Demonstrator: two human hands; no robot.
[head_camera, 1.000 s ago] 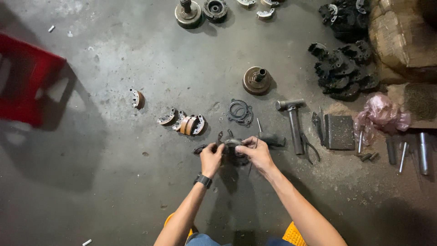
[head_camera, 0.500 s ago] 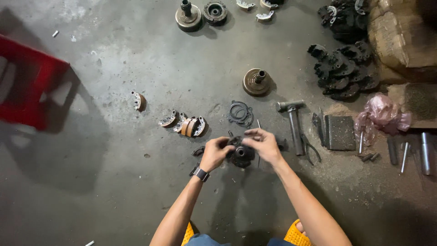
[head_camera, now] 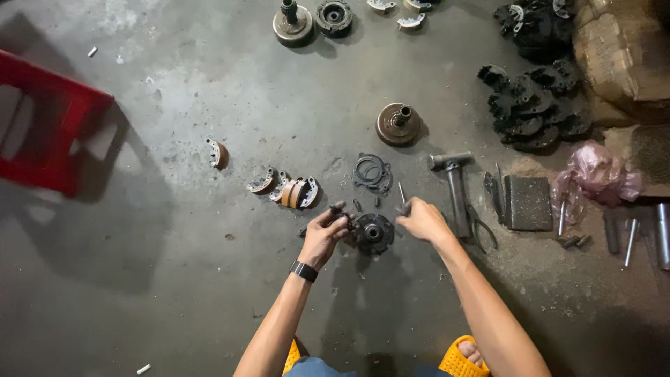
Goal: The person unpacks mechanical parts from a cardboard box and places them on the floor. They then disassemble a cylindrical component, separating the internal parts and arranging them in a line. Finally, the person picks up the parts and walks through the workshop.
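Note:
A dark round metal hub [head_camera: 372, 234] lies on the concrete floor between my hands. My left hand [head_camera: 322, 235], with a black wristband, touches its left edge, fingers curled on a small dark part. Right of the hub, my right hand [head_camera: 421, 219] has its fingers closed on a thin metal rod [head_camera: 401, 193] that sticks up from the fist. Just beyond lie thin ring-shaped plates [head_camera: 370, 172] and a few small bolts.
Curved brake-shoe pieces [head_camera: 286, 189] lie to the left, another [head_camera: 215, 152] further left. A rusty drum [head_camera: 398, 124] sits ahead; a hammer [head_camera: 455, 187], pliers [head_camera: 481, 227] and a flat block [head_camera: 527, 202] on the right. Dark gear parts [head_camera: 534, 105], a pink bag [head_camera: 597, 173], a red stool [head_camera: 45, 139].
The hub has come to rest on the floor a little lower in view. My hands have shifted apart to its two sides; the right now holds the thin rod.

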